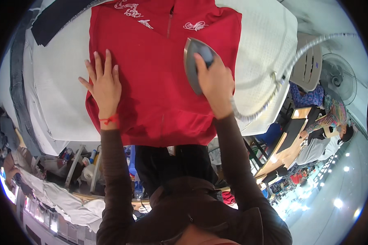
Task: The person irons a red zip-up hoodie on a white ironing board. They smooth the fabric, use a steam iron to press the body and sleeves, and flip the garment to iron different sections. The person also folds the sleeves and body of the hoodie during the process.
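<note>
A red zip-up jacket (pixel 151 81) with white embroidery on its upper chest lies spread on a white padded ironing table (pixel 61 90). My right hand (pixel 215 83) is wrapped around the handle of an iron (pixel 191 67), which rests on the right side of the jacket with its tip pointing away from me. The iron's handle is mostly hidden under my fingers. On the jacket's left side my left hand (pixel 102 83) lies flat, fingers spread, a red string bracelet at the wrist.
A pale wrapped hose (pixel 270 100) loops from near my right wrist over the table's right part. Dark folded fabric (pixel 55 20) lies at the far left. To the right are a plastic chair (pixel 307 61), a standing fan (pixel 338 77) and another person (pixel 333 116) at a wooden table.
</note>
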The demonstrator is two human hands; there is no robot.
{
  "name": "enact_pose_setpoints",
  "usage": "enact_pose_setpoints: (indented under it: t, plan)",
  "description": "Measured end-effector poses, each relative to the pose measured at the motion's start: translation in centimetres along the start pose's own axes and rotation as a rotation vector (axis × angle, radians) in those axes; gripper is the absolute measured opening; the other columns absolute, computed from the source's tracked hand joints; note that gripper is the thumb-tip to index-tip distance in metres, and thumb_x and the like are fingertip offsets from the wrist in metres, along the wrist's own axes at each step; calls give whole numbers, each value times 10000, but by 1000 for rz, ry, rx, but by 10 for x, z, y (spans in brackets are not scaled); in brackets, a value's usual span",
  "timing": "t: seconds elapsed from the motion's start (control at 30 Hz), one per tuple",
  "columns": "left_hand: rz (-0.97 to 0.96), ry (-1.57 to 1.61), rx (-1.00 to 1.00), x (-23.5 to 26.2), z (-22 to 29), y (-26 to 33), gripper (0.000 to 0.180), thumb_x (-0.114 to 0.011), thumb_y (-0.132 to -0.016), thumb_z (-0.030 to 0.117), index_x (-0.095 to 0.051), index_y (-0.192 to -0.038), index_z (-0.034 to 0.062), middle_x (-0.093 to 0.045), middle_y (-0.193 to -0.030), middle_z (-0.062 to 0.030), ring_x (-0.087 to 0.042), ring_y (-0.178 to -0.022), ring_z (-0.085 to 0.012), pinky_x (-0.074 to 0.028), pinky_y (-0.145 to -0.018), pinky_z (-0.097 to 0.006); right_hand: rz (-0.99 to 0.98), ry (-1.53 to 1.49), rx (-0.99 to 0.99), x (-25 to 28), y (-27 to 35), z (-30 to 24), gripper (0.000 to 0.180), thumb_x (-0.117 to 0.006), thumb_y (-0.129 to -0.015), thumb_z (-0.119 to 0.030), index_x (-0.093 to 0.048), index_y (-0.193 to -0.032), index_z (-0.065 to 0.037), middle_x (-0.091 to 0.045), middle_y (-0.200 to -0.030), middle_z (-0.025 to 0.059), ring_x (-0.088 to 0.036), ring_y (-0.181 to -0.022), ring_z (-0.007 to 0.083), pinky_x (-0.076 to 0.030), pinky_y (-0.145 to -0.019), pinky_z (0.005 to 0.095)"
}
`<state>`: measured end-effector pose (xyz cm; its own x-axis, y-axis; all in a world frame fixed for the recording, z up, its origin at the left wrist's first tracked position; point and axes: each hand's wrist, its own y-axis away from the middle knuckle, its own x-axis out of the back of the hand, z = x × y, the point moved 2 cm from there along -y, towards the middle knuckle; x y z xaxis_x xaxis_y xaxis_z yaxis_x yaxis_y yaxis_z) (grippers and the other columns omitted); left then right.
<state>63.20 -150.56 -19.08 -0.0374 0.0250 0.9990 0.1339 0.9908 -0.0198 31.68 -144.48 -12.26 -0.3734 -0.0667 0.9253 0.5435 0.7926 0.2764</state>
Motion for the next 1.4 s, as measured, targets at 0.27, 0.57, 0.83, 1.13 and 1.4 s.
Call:
enact_pose_setpoints:
  t: [0.27, 0.57, 0.83, 1.13, 1.4]
  plan:
    - [-318, 1430, 446, 49, 142, 180, 63, -757, -969, 49, -781, -1015, 13, -785, -898, -107, -701, -743, -131, -562, -688, -318, 142, 41, 45, 25, -56, 55, 645, -645, -1048, -632, -721, -1024, 8, -750, -882, 326, -747, -874, 543, -584, -767, 608]
    - [-358, 1611, 809, 35, 140, 244, 154, -654, -1126, 116, -738, -1127, -14, -734, -921, -34, -669, -809, -79, -553, -757, -261, -53, -89, 211, 103, 42, 58, 479, -818, -977, -486, -703, -1019, -23, -696, -679, 223, -728, -610, 429, -549, -556, 510]
    - [56, 1221, 796, 71, 84, 186, 198, -639, -1140, 161, -744, -1136, -7, -723, -980, -27, -616, -828, -75, -518, -783, -246, 8, 55, 106, -8, 131, 159, 566, -787, -951, -619, -637, -942, -73, -686, -629, 206, -715, -584, 435, -556, -537, 540]
    - [-287, 836, -497, 67, 219, 174, 432, -755, -892, 142, -738, -1324, 133, -687, -1337, -107, -661, -1172, -332, -505, -994, -487, 120, 60, -242, 56, 26, 297, 693, -567, -1080, -660, -708, -1118, 18, -755, -967, 354, -731, -963, 573, -562, -816, 631]
    - [-201, 801, -756, 42, 245, 159, 220, -672, -915, 140, -744, -1118, 98, -684, -1081, -62, -655, -1087, -269, -531, -943, -420, 183, 21, -76, 58, 6, 315, 642, -420, -1164, -570, -715, -1040, -13, -742, -916, 233, -710, -882, 473, -512, -770, 543]
